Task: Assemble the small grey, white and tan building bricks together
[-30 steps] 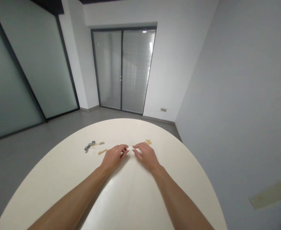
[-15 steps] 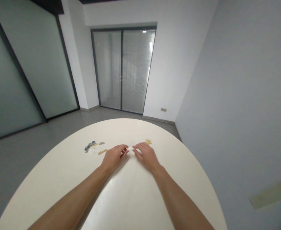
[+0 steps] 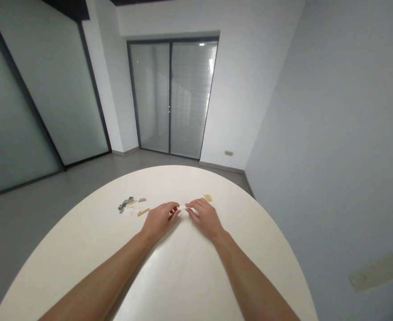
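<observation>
A small white piece (image 3: 182, 207), perhaps a toy building brick, is pinched between my two hands over the round white table (image 3: 183, 276). My left hand (image 3: 163, 217) grips its left end with thumb and fingertips. On its right end, the thumb and fingers of my right hand (image 3: 205, 217) close in the same way. The fingertips cover both ends, and the piece is too small for its exact shape to show. Just left of my left hand lies a tan strip-shaped piece (image 3: 143, 212). Beyond my right hand is a flat yellowish piece (image 3: 208, 198).
Several loose grey pieces (image 3: 126, 203) lie heaped on the table's left side, beside white pieces (image 3: 132, 211) that blend into the top. A grey and tan piece (image 3: 142, 199) sits apart from them. The table's curved far edge faces a glass door (image 3: 172, 98).
</observation>
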Tool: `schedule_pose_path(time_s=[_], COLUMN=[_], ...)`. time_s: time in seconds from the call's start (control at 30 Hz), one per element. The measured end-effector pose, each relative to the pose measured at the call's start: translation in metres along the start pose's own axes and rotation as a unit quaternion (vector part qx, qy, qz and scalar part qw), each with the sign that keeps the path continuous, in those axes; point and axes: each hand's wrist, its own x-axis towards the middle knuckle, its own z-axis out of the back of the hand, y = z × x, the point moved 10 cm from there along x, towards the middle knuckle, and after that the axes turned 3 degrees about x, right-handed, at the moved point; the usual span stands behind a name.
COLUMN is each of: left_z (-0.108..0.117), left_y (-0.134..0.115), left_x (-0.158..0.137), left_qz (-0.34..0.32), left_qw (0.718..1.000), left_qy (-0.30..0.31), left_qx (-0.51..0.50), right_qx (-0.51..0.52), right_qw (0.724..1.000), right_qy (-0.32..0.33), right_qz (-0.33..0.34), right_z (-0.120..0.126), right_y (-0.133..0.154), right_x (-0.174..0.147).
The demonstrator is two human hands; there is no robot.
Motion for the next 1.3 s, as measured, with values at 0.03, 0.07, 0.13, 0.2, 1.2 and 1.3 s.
schedule_pose_path(time_s=[0.03, 0.07, 0.13, 0.2, 1.2, 1.3], left_z=[0.0000, 0.0001, 0.0003, 0.0004, 0.0024, 0.0021], left_y=[0.0000, 0.0001, 0.0003, 0.0004, -0.0021, -0.0019], left_x=[0.0000, 0.0000, -0.0001, -0.0003, -0.0001, 0.0006], left_qz=[-0.001, -0.001, -0.001, 0.002, 0.011, 0.011], left_qw=[1.000, 1.000, 1.000, 1.000, 1.000, 1.000], left_qy=[0.000, 0.000, 0.001, 0.003, 0.012, 0.012], left_qx=[-0.001, -0.002, -0.003, -0.003, -0.002, -0.003], right_qx=[0.001, 0.002, 0.002, 0.001, 0.013, 0.011], right_qw=[1.000, 1.000, 1.000, 1.000, 1.000, 1.000], right_qy=[0.000, 0.000, 0.000, 0.000, -0.013, -0.009], right_qz=[0.001, 0.002, 0.003, 0.005, 0.012, 0.009], right_z=[0.0000, 0.0000, 0.0001, -0.0002, -0.0004, -0.0019], right_y=[0.0001, 0.0003, 0.0005, 0.0007, -0.0007, -0.0016], right_x=[0.0000, 0.0000, 0.0001, 0.0001, -0.0005, -0.0006])
